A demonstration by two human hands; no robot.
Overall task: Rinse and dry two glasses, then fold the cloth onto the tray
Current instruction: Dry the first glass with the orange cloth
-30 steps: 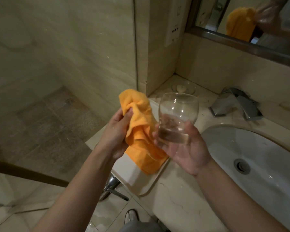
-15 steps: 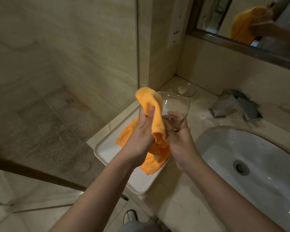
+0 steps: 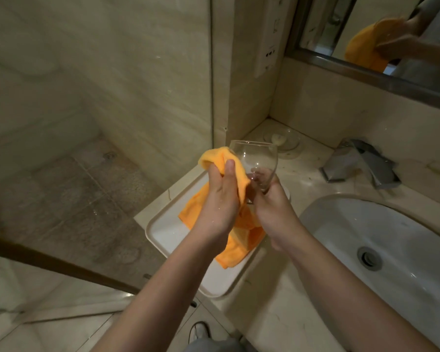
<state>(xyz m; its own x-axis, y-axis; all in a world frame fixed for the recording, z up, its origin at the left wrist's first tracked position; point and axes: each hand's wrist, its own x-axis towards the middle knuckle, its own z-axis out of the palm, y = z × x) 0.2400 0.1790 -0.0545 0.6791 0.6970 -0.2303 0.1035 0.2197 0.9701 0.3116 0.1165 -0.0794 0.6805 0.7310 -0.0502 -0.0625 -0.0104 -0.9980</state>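
- Left hand [image 3: 220, 199] grips the orange cloth [image 3: 229, 219], fingers curled round a bunch of it, pressing it to the glass [image 3: 257, 165] from 9 o'clock.
- Right hand [image 3: 273, 208] holds the glass low down, fingers wrapped round its base; glass upright, mouth up.
- Cloth's tail hangs onto the white tray [image 3: 168, 233] beneath.
- Sink [image 3: 366, 224] at 4 o'clock, tap [image 3: 361, 163] at 2 o'clock of the glass.

Clear glossy glass [image 3: 258, 162], soft orange cloth [image 3: 241, 240], smooth white tray [image 3: 163, 232], polished marble counter [image 3: 277, 295], shiny metal tap [image 3: 361, 163]
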